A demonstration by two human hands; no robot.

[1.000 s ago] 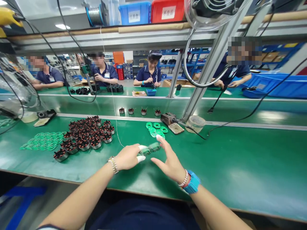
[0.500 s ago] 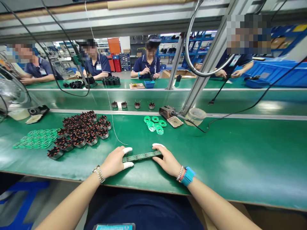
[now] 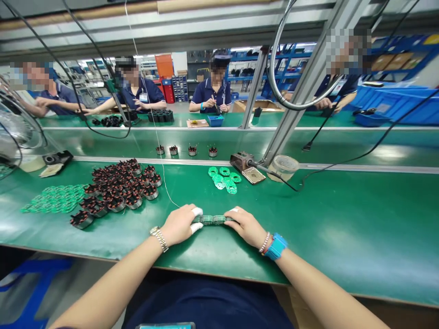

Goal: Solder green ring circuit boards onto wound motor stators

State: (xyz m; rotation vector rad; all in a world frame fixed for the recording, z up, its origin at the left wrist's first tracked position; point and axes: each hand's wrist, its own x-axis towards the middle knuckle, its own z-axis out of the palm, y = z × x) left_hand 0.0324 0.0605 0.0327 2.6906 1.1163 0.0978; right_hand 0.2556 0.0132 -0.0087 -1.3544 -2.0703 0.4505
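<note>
Both my hands grip a stack of circuit board panels (image 3: 212, 220), seen edge-on as thin green and white layers. My left hand (image 3: 180, 224) pinches its left end between thumb and finger, which wear white finger cots. At the right end, my right hand (image 3: 245, 225) is closed on the stack in the same way, with a white cot on a finger. Beyond the hands lie several loose round green circuit boards (image 3: 224, 179). To the left stand many motor stators (image 3: 116, 187) with copper windings, beside a patch of flat green circuit boards (image 3: 55, 198).
A soldering iron holder (image 3: 242, 161) with a sponge (image 3: 254, 175) stands near a clear round tub (image 3: 283, 167). A thin solder wire (image 3: 163, 183) hangs down near my left hand. A black cable (image 3: 343, 161) crosses the right side. Co-workers sit across the bench.
My left hand has moved right, closing in on my right hand, and less of the stack shows between them. The stack now lies more level.
</note>
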